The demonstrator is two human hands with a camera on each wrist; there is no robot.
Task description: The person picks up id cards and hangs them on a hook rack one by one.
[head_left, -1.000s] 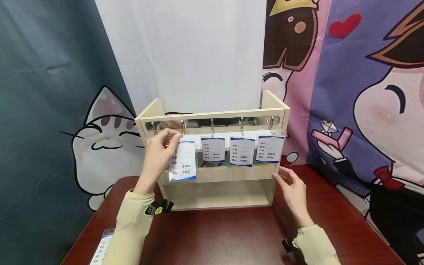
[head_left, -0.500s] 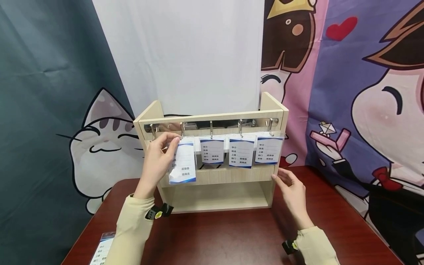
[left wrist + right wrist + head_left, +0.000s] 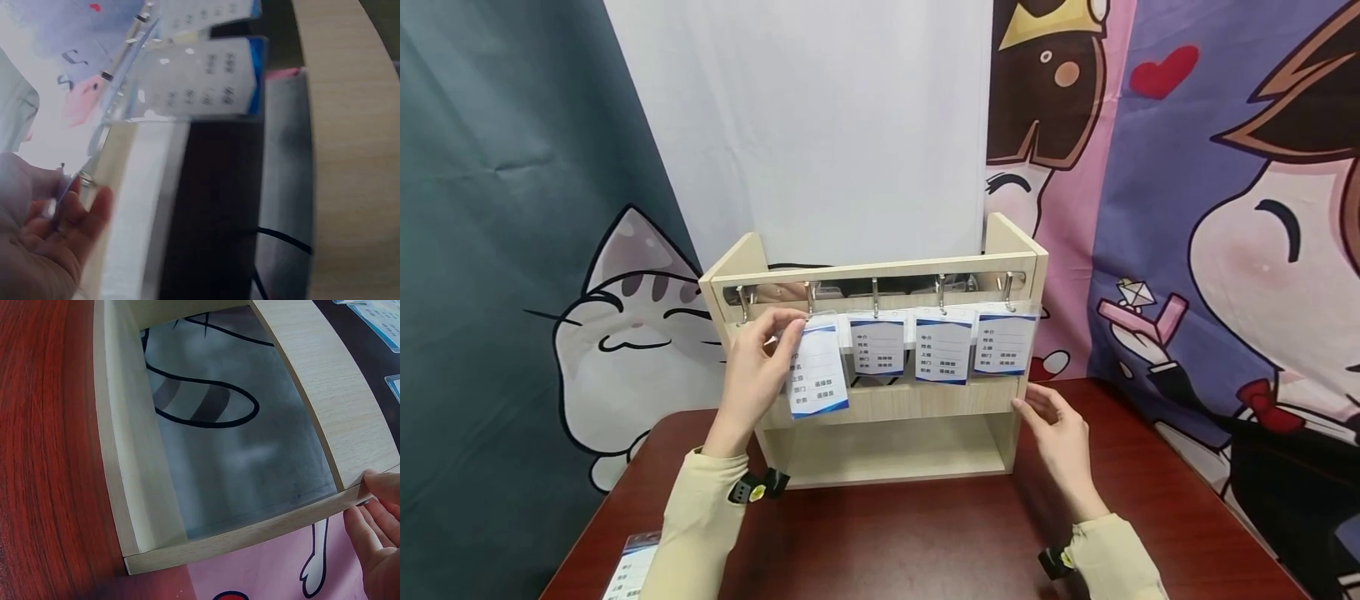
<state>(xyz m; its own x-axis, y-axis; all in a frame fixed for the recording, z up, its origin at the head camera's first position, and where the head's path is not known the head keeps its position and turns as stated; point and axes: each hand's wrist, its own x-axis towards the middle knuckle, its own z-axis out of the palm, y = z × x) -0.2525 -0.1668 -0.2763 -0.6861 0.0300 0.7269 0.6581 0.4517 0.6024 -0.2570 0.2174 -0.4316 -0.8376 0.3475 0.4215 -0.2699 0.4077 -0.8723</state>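
Observation:
My left hand (image 3: 754,371) pinches a clear-sleeved name badge (image 3: 817,375) by its top edge, just under the second metal hook (image 3: 809,295) from the left. The badge tilts a little; whether its slot is on the hook cannot be told. The left wrist view shows this badge (image 3: 60,203) nearly edge-on between thumb and fingers. Three similar badges hang to its right: one (image 3: 877,348), another (image 3: 942,350) and a third (image 3: 1002,346). My right hand (image 3: 1060,437) grips the right side edge of the wooden rack (image 3: 887,406), thumb in front, fingers on the outer side (image 3: 382,540).
Another name badge (image 3: 632,571) lies on the dark red table (image 3: 880,542) at front left, partly behind my left sleeve. The leftmost hook (image 3: 742,304) carries no badge. Below the front panel, the rack has an open lower compartment (image 3: 895,450).
The view has shifted slightly, so the rack sits a bit lower in it. The held badge's lower end has swung slightly right. My right hand stays on the rack's edge.

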